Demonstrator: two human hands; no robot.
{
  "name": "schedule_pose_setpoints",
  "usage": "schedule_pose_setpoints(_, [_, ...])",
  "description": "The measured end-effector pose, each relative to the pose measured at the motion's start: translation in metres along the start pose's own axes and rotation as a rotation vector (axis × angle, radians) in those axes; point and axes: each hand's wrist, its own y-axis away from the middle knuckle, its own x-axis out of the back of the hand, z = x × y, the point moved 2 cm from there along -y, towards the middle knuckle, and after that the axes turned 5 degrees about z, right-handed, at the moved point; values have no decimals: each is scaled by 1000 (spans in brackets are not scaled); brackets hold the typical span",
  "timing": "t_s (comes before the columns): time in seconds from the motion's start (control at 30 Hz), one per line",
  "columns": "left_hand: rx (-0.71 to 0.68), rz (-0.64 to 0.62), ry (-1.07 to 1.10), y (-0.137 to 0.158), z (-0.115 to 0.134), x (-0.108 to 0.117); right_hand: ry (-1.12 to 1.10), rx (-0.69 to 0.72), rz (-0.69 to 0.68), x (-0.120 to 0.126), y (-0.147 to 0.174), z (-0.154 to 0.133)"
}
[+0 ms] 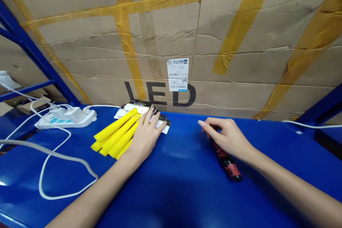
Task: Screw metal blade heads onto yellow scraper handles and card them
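The flat black-and-white package (145, 114) lies near the back edge of the blue desk (181, 185), close against the cardboard wall, and the left hand (145, 137) rests spread and flat on it, fingers extended, pressing down, not gripping. Half under that palm and fanning toward the left edge lie the yellow pry tools (114, 135); about five sticks can be counted, though the ones beneath the hand may hide more. To the right, still toward the back of the desk, the right hand (227, 137) curls loosely over the upper end of one red-and-black screwdriver (229, 165), whose handle points toward the front edge; the fingers lie on the tool without lifting it, so it reads as a light hold with the tool on the surface. Judged from this, the work is at the stage of steadying the package with one hand while the other takes up the driver; the next move seems to call for a firmer wrap round the handle and keeping the package pinned so it does not slide. At the far left edge sits one white power strip (66, 118) with two white chargers (74, 114) plugged in and white cables (53, 156) looping across the desk. Behind stands one large taped cardboard box (213, 35) bearing one white label (177, 74).
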Motion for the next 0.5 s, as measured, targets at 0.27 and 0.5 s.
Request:
schedule_pose_setpoints(0.27, [-122,14,51,-7,12,0,57,-26,182,14,31,44])
schedule_pose_setpoints(0.5, [-286,-42,247,-23,63,4,45,-29,163,7,35,62])
